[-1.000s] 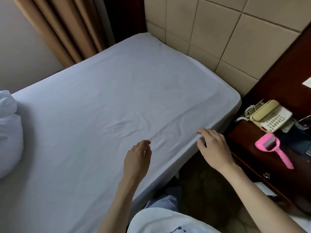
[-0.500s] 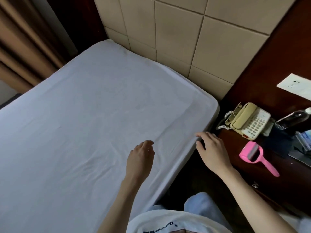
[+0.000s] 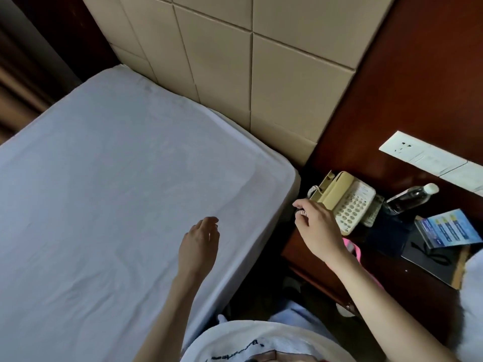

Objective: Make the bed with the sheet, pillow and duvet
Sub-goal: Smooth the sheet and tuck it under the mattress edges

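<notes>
- White sheet [image 3: 104, 205] is lying spread over the bed, reaching its head corner beside the nightstand.
- Left hand [image 3: 198, 244] is hovering above the near edge, grip relaxed, holding nothing.
- Right hand [image 3: 317, 228] is hanging past the corner, fingers loosely curled, empty.
- Sheet step is seeming finished; next move is calling for the pillow, which is not clearly showing.

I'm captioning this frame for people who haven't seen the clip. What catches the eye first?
The pale sheet stretched over the bed fills the left and centre, with the left hand open above its near edge. To the right, the right hand hangs beside the bed corner, in front of a cream phone on the dark nightstand. Tan padded panels back the bed.
</notes>
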Demonstrator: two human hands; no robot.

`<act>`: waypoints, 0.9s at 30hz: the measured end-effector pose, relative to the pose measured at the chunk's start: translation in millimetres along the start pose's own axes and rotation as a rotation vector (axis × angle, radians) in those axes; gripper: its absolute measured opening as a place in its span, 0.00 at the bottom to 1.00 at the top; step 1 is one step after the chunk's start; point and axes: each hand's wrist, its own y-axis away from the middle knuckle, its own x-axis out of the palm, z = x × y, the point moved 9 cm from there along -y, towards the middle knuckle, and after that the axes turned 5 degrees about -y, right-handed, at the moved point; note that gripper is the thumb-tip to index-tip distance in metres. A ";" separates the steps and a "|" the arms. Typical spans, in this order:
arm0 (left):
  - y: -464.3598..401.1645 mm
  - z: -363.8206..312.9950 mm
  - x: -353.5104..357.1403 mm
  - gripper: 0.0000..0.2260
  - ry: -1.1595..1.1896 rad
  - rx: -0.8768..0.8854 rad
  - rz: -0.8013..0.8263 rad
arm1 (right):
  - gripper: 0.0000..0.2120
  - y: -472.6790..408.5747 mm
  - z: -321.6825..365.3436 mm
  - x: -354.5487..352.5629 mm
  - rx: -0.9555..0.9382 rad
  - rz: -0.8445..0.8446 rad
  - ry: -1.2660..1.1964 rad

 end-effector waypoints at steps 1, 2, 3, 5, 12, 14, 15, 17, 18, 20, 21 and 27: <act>-6.0 -7.7 5.7 0.11 0.009 -0.019 -0.011 | 0.10 -10.2 -9.3 -6.7 -0.008 0.004 -0.009; -13.3 -16.1 10.9 0.11 0.008 -0.028 -0.023 | 0.10 -20.6 -18.9 -12.8 -0.012 0.011 -0.020; -20.9 -24.7 16.4 0.12 0.004 -0.028 -0.033 | 0.10 -30.9 -27.9 -18.1 -0.017 0.015 -0.032; -35.8 -41.5 26.5 0.12 -0.001 -0.017 -0.048 | 0.10 -52.2 -43.3 -26.4 -0.034 0.022 -0.039; -102.1 -70.3 45.1 0.12 -0.092 0.020 -0.045 | 0.10 -128.7 -80.4 -18.8 0.010 0.082 -0.077; -129.6 -67.8 52.7 0.13 -0.117 0.024 -0.019 | 0.10 -153.9 -85.9 -4.6 0.004 0.129 -0.071; -144.1 -65.2 57.7 0.13 -0.130 0.026 -0.001 | 0.10 -167.3 -90.1 4.2 0.010 0.156 -0.066; -174.2 -58.1 70.1 0.14 -0.161 0.031 0.050 | 0.11 -193.9 -102.2 21.1 0.057 0.193 -0.062; -190.3 -54.1 77.3 0.15 -0.185 0.044 0.082 | 0.11 -207.0 -110.8 29.2 0.104 0.203 -0.069; -223.0 -45.8 93.2 0.16 -0.240 0.081 0.137 | 0.11 -232.4 -130.1 47.6 0.199 0.229 -0.088; -238.8 -42.0 101.7 0.17 -0.267 0.096 0.166 | 0.11 -243.9 -139.6 57.2 0.237 0.240 -0.092; -318.2 -34.6 160.0 0.21 -0.412 0.216 0.287 | 0.14 -286.6 -198.9 121.9 0.421 0.282 -0.162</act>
